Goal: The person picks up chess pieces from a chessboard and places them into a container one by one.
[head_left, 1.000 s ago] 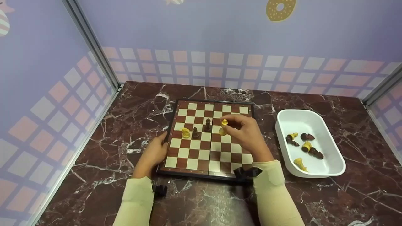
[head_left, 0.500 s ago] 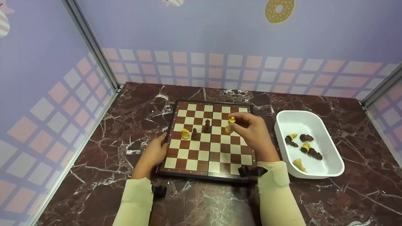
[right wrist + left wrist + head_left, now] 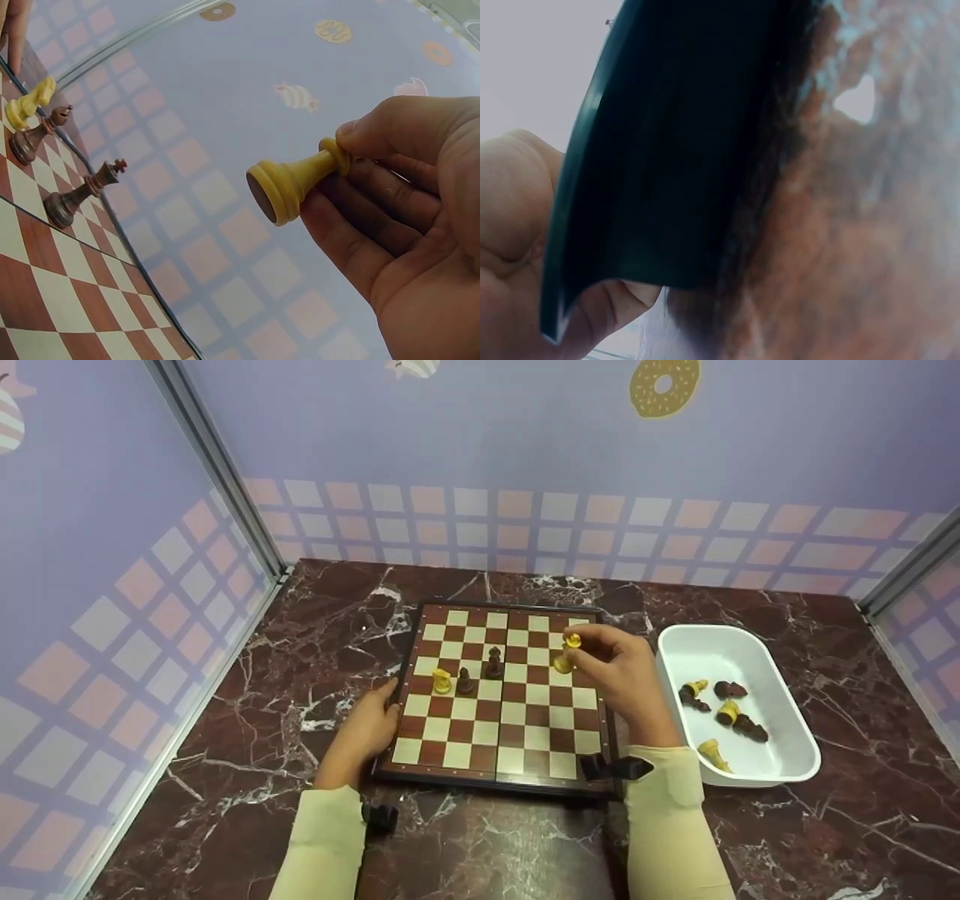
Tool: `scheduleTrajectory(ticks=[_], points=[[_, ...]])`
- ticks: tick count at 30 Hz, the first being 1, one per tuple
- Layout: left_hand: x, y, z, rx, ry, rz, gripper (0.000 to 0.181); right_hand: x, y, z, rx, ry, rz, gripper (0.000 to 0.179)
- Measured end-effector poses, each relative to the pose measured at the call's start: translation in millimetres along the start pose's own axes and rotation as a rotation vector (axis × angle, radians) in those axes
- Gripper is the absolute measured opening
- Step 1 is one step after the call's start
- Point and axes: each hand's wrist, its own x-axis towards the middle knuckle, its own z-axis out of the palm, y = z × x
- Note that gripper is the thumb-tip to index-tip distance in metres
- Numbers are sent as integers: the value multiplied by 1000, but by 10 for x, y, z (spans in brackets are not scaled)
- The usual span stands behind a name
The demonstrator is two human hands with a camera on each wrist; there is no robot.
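Note:
My right hand [image 3: 626,675] pinches a yellow chess piece [image 3: 292,184] near its top between thumb and fingertips, above the right half of the chessboard [image 3: 457,731]. In the right wrist view its round base points away from the palm, and its head is covered by the fingers. At the board's left edge rests my left hand [image 3: 367,724], fingers extended along the dark rim; the left wrist view shows it beside a black edge [image 3: 660,150]. Standing on the left half are a yellow knight [image 3: 442,682], a dark bishop [image 3: 465,682] and a dark king [image 3: 494,664].
To the right of the board stands a white tub [image 3: 799,727] with several yellow and dark chess pieces lying in it. Everything sits on a dark marbled table [image 3: 225,780], enclosed by patterned walls [image 3: 450,442] at the back and sides.
My right hand has moved to the right and slightly away across the board, carrying the yellow chess piece. The left hand and the standing pieces have stayed in place.

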Motion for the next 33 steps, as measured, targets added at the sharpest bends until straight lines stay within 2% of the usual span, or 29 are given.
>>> scheduleTrajectory(ticks=[8, 12, 17, 25, 33], points=[[22, -41, 16, -10, -47, -56, 50, -10, -16, -70, -15, 19, 3, 22], [17, -27, 15, -12, -43, -54, 50, -12, -29, -100, 15, 36, 17, 22], [13, -14, 13, -15, -28, -45, 50, -16, -16, -140, -1, 55, 29, 23], [18, -14, 21, -4, -16, -41, 50, -44, 11, -223, -1, 41, -11, 22], [16, -16, 19, -18, -23, -35, 50, -47, 18, -291, 7, 75, -10, 22]])
